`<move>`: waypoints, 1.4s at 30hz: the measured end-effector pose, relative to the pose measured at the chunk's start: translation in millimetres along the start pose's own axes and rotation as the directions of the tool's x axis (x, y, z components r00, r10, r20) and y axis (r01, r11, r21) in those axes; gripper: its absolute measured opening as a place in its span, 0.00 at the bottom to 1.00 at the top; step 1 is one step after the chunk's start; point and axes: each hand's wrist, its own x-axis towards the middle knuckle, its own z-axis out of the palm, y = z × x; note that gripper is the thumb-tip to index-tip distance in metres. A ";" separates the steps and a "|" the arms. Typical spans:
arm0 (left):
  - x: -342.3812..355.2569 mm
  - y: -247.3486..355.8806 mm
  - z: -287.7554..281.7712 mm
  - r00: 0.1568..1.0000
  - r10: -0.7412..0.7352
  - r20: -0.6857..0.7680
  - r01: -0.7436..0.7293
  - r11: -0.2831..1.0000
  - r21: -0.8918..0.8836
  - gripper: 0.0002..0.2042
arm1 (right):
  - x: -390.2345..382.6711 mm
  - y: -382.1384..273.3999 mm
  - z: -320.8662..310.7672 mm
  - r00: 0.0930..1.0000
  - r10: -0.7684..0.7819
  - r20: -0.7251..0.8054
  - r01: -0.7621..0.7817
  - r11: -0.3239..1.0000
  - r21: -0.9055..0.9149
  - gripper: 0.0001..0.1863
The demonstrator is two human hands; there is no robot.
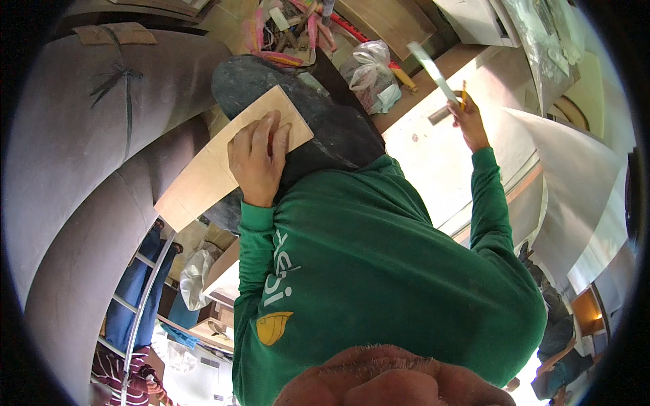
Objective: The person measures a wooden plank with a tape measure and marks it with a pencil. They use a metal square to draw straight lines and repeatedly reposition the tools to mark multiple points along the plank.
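My left hand lies flat on a thin light-brown plywood board, pressing it against a dark round surface. My right hand is raised to the upper right and grips a pale flat ruler together with a yellow pencil. Both arms wear green sleeves, and my green shirt fills the middle of the view.
A big curved brown panel fills the left side. Tools with pink handles and a tied plastic bag lie at the top. A metal ladder with another person near it shows at lower left. Pale sheets curve at right.
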 end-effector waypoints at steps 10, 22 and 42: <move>-1.3 -1.1 -9.1 0.989 -0.011 0.150 0.011 1.000 -0.001 0.25 | -21.6 139.7 -7.8 0.939 0.257 -0.229 -0.073 0.800 0.595 0.12; -15.3 -4.6 -10.6 0.991 -0.061 0.117 0.071 0.994 -0.082 0.27 | -26.4 150.7 -4.0 0.842 -0.165 -0.514 -0.294 0.658 -0.693 0.30; -24.8 -17.5 -59.2 0.986 -0.158 0.045 0.162 0.983 -0.089 0.32 | 90.6 -57.1 152.9 0.889 0.085 0.451 -0.043 0.994 -0.103 0.28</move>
